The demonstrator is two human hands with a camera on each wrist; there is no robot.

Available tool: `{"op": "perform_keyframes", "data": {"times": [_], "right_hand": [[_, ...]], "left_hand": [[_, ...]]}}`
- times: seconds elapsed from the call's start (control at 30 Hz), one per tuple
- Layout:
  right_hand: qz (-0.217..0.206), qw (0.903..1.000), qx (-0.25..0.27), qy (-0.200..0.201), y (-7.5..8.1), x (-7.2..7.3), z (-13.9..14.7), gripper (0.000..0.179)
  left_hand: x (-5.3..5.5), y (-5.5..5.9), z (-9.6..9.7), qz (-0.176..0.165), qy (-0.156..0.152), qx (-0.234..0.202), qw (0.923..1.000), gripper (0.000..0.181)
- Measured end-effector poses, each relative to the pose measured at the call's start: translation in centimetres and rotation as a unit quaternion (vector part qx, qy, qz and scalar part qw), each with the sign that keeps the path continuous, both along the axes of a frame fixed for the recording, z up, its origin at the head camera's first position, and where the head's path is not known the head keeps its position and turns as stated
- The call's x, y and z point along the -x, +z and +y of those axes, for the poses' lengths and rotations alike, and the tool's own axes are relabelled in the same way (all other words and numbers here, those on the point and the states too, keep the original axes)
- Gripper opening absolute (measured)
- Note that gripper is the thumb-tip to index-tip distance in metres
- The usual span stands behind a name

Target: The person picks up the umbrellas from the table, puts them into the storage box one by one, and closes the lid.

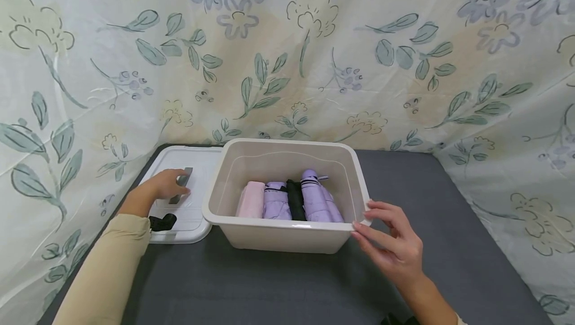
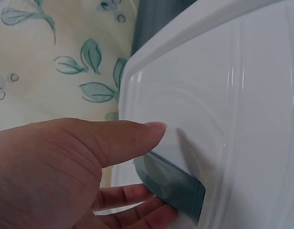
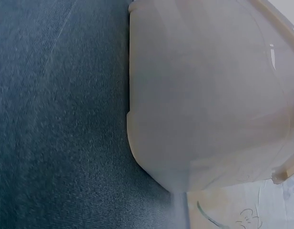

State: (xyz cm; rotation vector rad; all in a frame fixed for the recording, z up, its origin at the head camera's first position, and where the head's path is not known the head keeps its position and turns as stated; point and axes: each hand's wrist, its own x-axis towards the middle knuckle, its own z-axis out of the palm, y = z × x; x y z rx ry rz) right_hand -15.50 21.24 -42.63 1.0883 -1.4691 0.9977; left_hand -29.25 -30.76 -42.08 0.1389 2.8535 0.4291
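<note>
A deep beige storage box point(image 1: 287, 237) sits on the dark table. Inside it, a pink block-shaped item point(image 1: 251, 200), a lilac folded umbrella point(image 1: 277, 205), a black slim item point(image 1: 295, 200) and another lilac folded umbrella point(image 1: 316, 200) stand in a row. To its left lies a white lid point(image 1: 197, 225). My left hand point(image 1: 163, 185) holds the lid's grey handle point(image 2: 177, 183); its fingers curl behind the piece, with the thumb along the other side. My right hand point(image 1: 393, 242) pinches the box's near right rim corner; this hand is outside the right wrist view.
The dark grey tabletop point(image 1: 278, 290) extends in front of the box and to its right. A floral cloth point(image 1: 278, 65) hangs behind and along both sides. A black band point(image 1: 162, 222) circles the left wrist, over the lid.
</note>
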Motion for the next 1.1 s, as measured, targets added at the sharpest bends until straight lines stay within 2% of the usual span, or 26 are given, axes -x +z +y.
{"op": "perform_keyframes", "data": {"times": [0.2, 0.37, 0.5, 0.73, 0.87, 1.1], "right_hand": [[0.029, 0.9992, -0.015, -0.022, 0.3, 0.2, 0.0, 0.023], [0.036, 0.9986, -0.017, -0.034, 0.5, 0.2, 0.0, 0.023], [0.017, 0.9997, -0.01, -0.017, 0.4, 0.2, 0.1, 0.023], [-0.009, 0.9999, 0.005, 0.008, 0.0, 0.4, 0.2, 0.023], [-0.012, 0.9999, 0.008, 0.007, -0.1, 0.5, 0.2, 0.023], [-0.019, 0.9997, 0.013, 0.011, 0.9, 0.1, -0.4, 0.027]], "left_hand": [[0.4, -0.5, -0.2, 0.029, 0.003, -0.003, 0.9996, 0.06], [0.9, -0.9, -0.3, 0.031, 0.018, -0.001, 0.9994, 0.058], [1.3, -1.4, -0.4, 0.053, 0.033, -0.001, 0.9981, 0.055], [2.2, -2.1, -1.2, 0.104, 0.032, -0.007, 0.9941, 0.05], [2.4, -2.2, -1.5, 0.106, 0.033, -0.019, 0.9936, 0.048], [2.5, -2.2, -1.7, 0.101, 0.045, -0.035, 0.9932, 0.044]]}}
